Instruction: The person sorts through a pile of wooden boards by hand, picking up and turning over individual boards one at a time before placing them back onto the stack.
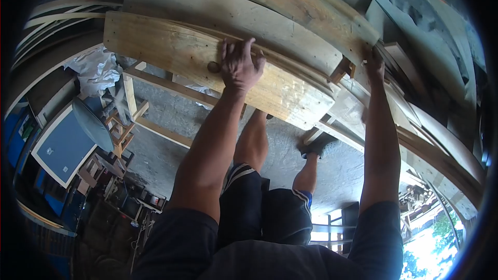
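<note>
Left hand (239, 66) is out at full arm stretch, palm down on the near plank (207, 67), fingers spread and hooked over its far edge, thumb side next to a dark knot (213, 66). Right hand (373, 62) is also extended, up at the end of the stacked boards by a small wood block (342, 68). I can't tell whether it's gripping or just resting; the fingers are lost in shadow.

The near plank's long axis runs from the upper left down to the lower right, with its right end just past my left wrist. It lies on top of a wooden frame (155, 80), and two more boards (233, 18) stack behind it, running parallel.

My legs and one shoe (314, 148) show below on the concrete floor (280, 145). Fisheye bends everything, and the frame corners are black. The clutter at left is hard to read: a blue panel (62, 148), small wood stools (119, 129) and crumpled white sheeting (96, 67). The boards' far ends are cut off at the top.
</note>
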### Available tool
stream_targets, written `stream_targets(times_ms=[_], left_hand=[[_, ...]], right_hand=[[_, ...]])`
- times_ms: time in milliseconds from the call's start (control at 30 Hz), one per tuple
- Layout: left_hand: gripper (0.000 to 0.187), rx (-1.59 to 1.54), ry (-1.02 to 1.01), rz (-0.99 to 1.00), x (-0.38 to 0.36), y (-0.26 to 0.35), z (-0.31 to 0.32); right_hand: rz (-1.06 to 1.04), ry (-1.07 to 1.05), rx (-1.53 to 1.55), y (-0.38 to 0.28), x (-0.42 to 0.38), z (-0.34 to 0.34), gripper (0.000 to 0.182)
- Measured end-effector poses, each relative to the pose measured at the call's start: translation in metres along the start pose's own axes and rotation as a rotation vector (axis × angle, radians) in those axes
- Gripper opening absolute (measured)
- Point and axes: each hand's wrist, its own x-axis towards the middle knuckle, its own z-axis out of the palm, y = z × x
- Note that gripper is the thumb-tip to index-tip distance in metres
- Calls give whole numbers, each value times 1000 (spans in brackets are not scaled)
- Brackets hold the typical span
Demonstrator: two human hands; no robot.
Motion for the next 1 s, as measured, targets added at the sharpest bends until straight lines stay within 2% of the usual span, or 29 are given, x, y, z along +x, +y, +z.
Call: stream_targets(times_ms=[33,67,133,167,200,233,267,333,400,433,500,533,633,700,733,800,900,1000], left_hand=[[35,-9,14,2,-1,-1,1],[35,-17,22,5,0,-2,-2],[31,43,-10,-17,-2,-1,-4],[31,61,3,-1,-2,2,-5],[30,75,24,15,0,3,-4],[30,34,60,20,-1,1,1],[30,56,47,29,0,1,0],[29,64,27,28,1,2,0],[29,64,28,41,5,4,0],[29,74,15,38,3,2,-1],[29,74,2,36,1,1,1],[29,68,2,31,0,1,3],[28,95,13,51,0,1,3],[27,110,3,53,2,3,3],[27,131,-13,47,0,2,2],[26,102,18,70,-2,0,6],[26,150,-26,70,-1,0,6],[25,148,-25,68,-3,1,6]], right_hand=[[160,-94,-165,10,8,-1,43],[152,-103,-161,17,21,8,43],[121,-53,-490,40,35,6,44],[204,-120,-507,23,33,7,43],[-3,-79,-605,43,43,9,43],[26,-180,-941,41,54,13,43],[47,-214,-804,44,53,17,46],[173,-177,-801,63,59,30,52],[45,62,-751,75,57,47,60],[51,60,-746,65,54,56,60],[217,156,-509,31,47,62,63],[231,89,-619,29,53,60,68],[248,101,-587,34,47,55,64],[67,-50,-244,48,46,46,63],[68,-54,-244,41,50,46,63],[84,-145,-398,22,44,55,68],[223,-41,-546,20,69,85,77],[282,-119,-470,29,82,112,81]])
